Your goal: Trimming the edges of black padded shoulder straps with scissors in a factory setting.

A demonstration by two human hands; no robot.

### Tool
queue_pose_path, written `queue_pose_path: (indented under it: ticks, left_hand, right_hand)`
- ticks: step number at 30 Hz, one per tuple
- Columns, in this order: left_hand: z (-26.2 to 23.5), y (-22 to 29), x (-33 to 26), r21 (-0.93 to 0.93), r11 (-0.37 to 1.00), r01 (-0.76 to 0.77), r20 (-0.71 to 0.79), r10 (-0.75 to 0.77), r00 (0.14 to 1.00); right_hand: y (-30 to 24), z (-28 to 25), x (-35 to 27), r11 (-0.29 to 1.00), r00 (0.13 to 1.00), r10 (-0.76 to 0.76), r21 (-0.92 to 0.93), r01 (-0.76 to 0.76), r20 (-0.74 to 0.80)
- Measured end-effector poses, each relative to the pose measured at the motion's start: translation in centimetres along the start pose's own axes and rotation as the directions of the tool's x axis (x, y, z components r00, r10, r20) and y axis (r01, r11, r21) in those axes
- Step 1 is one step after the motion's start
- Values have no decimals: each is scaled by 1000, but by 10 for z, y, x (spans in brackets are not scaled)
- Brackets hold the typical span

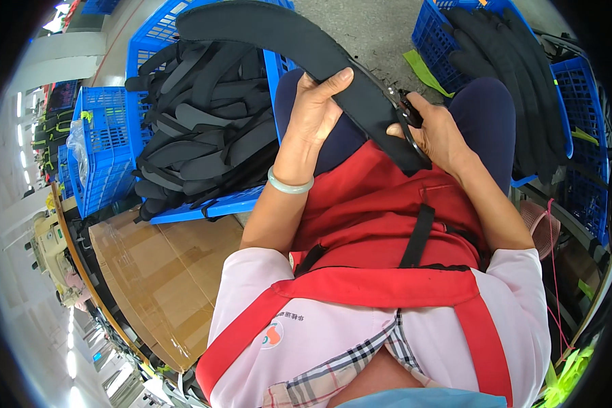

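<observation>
A long curved black padded strap (pixel 299 41) arches from the upper left down to my lap. My left hand (pixel 316 109) grips it near the middle, thumb over its top face. At the strap's lower end my right hand (pixel 436 132) holds it where a black plastic buckle (pixel 408 112) and a narrow webbing edge sit. Both hands rest above my knees, over a red apron (pixel 381 204). A pale green bangle (pixel 289 185) circles my left wrist.
To my left stands a blue plastic crate (pixel 214 204) piled with similar black straps. Another blue crate (pixel 557 81) with black straps is at the upper right. Flattened cardboard (pixel 163 272) lies at my lower left, and a sewing machine (pixel 47 251) sits at the far left.
</observation>
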State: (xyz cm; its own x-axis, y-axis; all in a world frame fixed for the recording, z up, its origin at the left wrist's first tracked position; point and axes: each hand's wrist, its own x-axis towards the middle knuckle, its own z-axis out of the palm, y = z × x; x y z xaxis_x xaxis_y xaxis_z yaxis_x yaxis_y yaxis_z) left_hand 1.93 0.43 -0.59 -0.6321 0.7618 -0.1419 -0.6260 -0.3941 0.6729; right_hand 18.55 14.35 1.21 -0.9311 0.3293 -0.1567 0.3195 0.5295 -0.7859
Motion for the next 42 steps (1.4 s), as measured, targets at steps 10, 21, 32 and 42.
queue_pose_path:
  ticks: [10, 21, 32, 42]
  left_hand:
    - [1, -1, -1, -12, 1000, 4, 45, -3, 999]
    - [-4, 11, 7, 142, 985, -102, -8, 104, 995]
    - [-1, 2, 4, 41, 999, -30, 20, 30, 999]
    - [1, -1, -2, 60, 998, -18, 44, 16, 999]
  right_hand:
    - [2, 7, 4, 998, 998, -34, 60, 37, -51]
    - [10, 8, 8, 996, 997, -46, 76, 51, -64]
    - [3, 17, 13, 990, 991, -48, 125, 64, -124]
    - [8, 14, 11, 983, 996, -29, 181, 43, -81]
